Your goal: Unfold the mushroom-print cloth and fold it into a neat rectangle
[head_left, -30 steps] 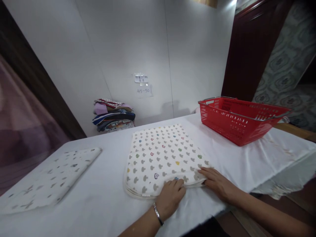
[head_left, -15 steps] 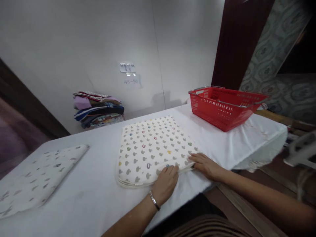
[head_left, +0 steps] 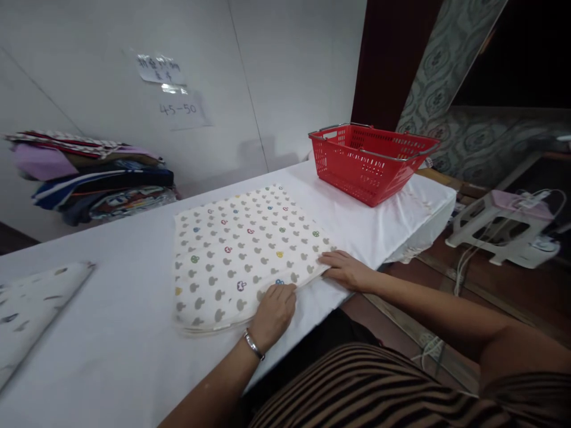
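A white cloth (head_left: 254, 244) printed with grey and coloured mushrooms lies folded into a rough square, its layers showing along the near edge. My left hand (head_left: 273, 312), a silver bracelet at its wrist, rests with fingers laid on the near edge of this cloth. At the near right corner, my right hand (head_left: 348, 270) presses down with its fingers stretched out flat. Both thumbs are mostly hidden. Another folded white cloth (head_left: 33, 309) with a dark print lies at the left, apart from my hands and cut off by the picture's edge.
A red plastic basket (head_left: 375, 178) with metal handles stands at the table's back right. Folded clothes (head_left: 102, 178) are piled by the wall on the left. The table's white cover (head_left: 125, 356) hangs over its right end. A stool (head_left: 508, 217) with cables stands beyond.
The view has swung right and down, so everything sits further left. The near edge of the mushroom cloth, slightly raised under my fingers before, now lies flatter. Both hands stay on it.
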A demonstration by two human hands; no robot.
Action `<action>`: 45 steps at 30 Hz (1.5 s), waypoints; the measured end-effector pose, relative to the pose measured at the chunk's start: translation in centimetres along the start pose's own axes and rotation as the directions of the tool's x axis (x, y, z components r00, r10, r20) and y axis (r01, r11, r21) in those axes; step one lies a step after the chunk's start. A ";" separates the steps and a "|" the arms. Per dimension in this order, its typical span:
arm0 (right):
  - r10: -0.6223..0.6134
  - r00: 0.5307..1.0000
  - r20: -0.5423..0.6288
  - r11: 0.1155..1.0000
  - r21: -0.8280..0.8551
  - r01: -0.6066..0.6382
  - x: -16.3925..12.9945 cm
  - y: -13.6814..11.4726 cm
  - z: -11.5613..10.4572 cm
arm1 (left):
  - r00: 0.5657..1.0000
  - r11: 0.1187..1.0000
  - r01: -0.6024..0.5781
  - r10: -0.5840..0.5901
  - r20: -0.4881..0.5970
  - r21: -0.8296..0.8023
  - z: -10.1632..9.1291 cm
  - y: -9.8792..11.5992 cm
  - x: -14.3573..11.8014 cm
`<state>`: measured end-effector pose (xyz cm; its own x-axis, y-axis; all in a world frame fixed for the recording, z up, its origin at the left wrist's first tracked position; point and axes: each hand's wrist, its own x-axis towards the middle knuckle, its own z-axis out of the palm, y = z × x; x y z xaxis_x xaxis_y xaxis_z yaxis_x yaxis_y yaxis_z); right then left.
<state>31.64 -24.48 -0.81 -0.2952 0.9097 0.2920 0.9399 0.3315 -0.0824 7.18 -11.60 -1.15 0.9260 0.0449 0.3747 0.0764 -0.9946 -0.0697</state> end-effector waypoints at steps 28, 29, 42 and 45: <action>0.763 0.468 0.446 0.435 0.180 -0.882 2.3 4.6 -3.8 | 0.999 1.000 0.000 -0.001 -0.050 -0.015 0.7 -0.4 -0.1; 0.771 0.467 0.433 0.429 0.188 -0.883 2.4 4.6 -3.9 | 0.999 1.000 0.000 -0.001 -0.054 -0.014 0.8 -0.4 -0.1; 0.785 0.412 0.463 0.445 0.041 -0.895 2.0 4.6 -3.4 | 0.999 0.999 0.005 -0.007 -0.045 -0.044 0.9 -0.4 -0.2; 0.790 0.409 0.456 0.447 0.027 -0.894 2.2 4.3 -3.5 | 0.999 0.999 0.007 -0.009 -0.044 -0.035 0.9 -0.4 -0.2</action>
<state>35.65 -21.94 2.84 0.5439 0.7483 -0.3799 0.6796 -0.6583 -0.3238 7.30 -11.14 -2.01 0.9083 0.0494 0.4155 0.0699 -0.9970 -0.0342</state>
